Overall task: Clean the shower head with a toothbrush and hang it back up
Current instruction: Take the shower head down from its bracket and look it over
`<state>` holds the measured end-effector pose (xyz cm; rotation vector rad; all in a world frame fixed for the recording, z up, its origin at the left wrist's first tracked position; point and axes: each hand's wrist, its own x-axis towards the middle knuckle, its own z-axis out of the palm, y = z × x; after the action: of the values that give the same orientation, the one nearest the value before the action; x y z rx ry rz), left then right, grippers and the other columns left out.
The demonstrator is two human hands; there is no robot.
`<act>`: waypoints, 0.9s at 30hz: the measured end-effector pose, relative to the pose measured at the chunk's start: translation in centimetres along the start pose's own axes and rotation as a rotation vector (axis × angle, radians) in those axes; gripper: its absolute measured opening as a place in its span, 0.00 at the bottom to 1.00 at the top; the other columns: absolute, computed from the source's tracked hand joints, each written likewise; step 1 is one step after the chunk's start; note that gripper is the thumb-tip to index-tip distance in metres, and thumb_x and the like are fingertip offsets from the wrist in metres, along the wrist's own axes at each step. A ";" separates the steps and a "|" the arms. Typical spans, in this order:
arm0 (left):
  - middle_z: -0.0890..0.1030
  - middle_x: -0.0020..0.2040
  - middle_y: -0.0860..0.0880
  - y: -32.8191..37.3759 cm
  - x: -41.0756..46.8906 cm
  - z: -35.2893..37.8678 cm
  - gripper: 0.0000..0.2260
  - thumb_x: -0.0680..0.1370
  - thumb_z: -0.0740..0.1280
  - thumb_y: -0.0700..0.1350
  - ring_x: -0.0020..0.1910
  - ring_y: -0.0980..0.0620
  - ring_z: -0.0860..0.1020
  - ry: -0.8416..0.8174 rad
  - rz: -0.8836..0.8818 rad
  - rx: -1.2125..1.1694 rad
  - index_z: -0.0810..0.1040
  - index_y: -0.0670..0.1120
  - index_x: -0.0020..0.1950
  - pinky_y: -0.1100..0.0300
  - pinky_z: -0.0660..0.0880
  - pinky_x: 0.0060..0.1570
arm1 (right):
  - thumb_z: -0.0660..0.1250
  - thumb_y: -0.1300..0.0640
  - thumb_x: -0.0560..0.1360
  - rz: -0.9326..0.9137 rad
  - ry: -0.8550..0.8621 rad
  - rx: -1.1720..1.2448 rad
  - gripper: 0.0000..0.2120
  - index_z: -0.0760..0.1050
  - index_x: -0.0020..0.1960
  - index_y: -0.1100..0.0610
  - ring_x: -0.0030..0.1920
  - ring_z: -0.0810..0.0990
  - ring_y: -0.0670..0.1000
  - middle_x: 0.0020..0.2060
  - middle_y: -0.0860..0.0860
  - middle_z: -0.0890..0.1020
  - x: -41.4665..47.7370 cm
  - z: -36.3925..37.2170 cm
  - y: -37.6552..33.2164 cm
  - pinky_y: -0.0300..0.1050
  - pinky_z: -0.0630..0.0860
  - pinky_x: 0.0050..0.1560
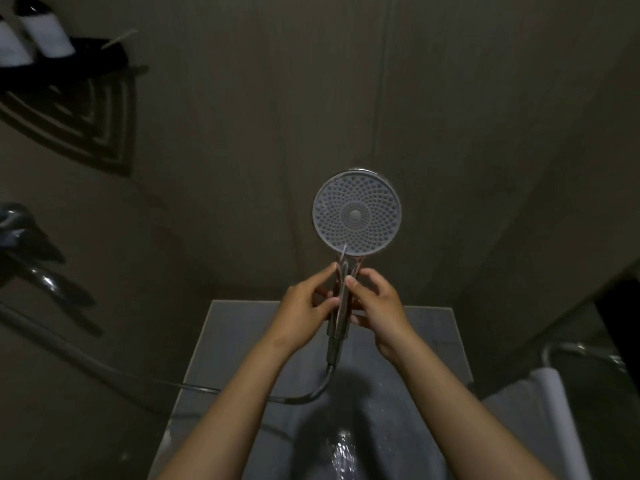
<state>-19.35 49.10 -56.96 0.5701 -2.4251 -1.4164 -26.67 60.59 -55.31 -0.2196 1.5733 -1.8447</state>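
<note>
I hold the shower head (356, 213) upright in front of me, its round grey nozzle face turned toward me. Both hands grip its chrome handle (341, 306): my left hand (306, 306) from the left, my right hand (375, 306) from the right. A thin pale stick, which may be the toothbrush (343, 252), lies along the handle with its tip at the lower rim of the face; which hand holds it is unclear. The metal hose (304, 396) runs from the handle's base down and off to the left.
A dark corner shelf (86, 109) with two white-labelled bottles (45, 32) hangs on the wall at upper left. Chrome tap fittings (41, 271) stick out at mid left. Below my arms lies wet grey floor (415, 341). A white towel on a rail (554, 393) is at lower right.
</note>
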 end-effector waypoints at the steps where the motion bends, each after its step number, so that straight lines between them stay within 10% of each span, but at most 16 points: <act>1: 0.81 0.47 0.47 0.2 -0.7 0.7 0.26 0.74 0.69 0.37 0.46 0.53 0.80 -0.012 -0.012 -0.012 0.70 0.50 0.71 0.47 0.79 0.53 | 0.62 0.61 0.78 0.007 0.012 0.002 0.04 0.74 0.49 0.53 0.30 0.82 0.42 0.32 0.46 0.82 -0.8 -0.6 0.3 0.35 0.75 0.28; 10: 0.80 0.42 0.54 0.3 -4.4 3.5 0.15 0.74 0.69 0.39 0.44 0.52 0.80 -0.056 -0.090 -0.063 0.78 0.49 0.60 0.45 0.79 0.52 | 0.63 0.60 0.78 0.046 0.157 0.103 0.05 0.72 0.54 0.58 0.27 0.81 0.41 0.37 0.52 0.80 -5.9 -2.0 1.9 0.34 0.74 0.25; 17: 0.81 0.39 0.54 0.9 -5.6 3.7 0.07 0.74 0.68 0.36 0.38 0.61 0.78 0.004 -0.081 -0.112 0.80 0.48 0.45 0.74 0.73 0.40 | 0.64 0.60 0.77 0.058 0.227 0.088 0.09 0.70 0.56 0.58 0.32 0.80 0.44 0.38 0.51 0.80 -6.5 -1.4 3.1 0.34 0.75 0.26; 23: 0.81 0.45 0.43 0.8 -4.9 2.8 0.06 0.76 0.66 0.35 0.46 0.50 0.79 -0.070 -0.193 -0.323 0.79 0.41 0.51 0.57 0.77 0.52 | 0.65 0.62 0.77 0.046 0.277 0.141 0.10 0.68 0.55 0.56 0.38 0.81 0.48 0.42 0.52 0.81 -5.6 -2.0 2.8 0.37 0.77 0.27; 27: 0.79 0.52 0.45 -1.0 -5.1 2.5 0.12 0.79 0.63 0.45 0.47 0.55 0.76 -0.226 -0.336 -0.169 0.75 0.41 0.60 0.64 0.72 0.49 | 0.65 0.61 0.77 0.049 0.280 0.192 0.08 0.68 0.53 0.55 0.42 0.81 0.47 0.45 0.53 0.81 -5.0 -2.5 2.5 0.40 0.79 0.30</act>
<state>-15.69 52.93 -59.28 0.8472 -2.4244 -1.8935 -23.32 65.51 -56.78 0.1703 1.5520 -2.0400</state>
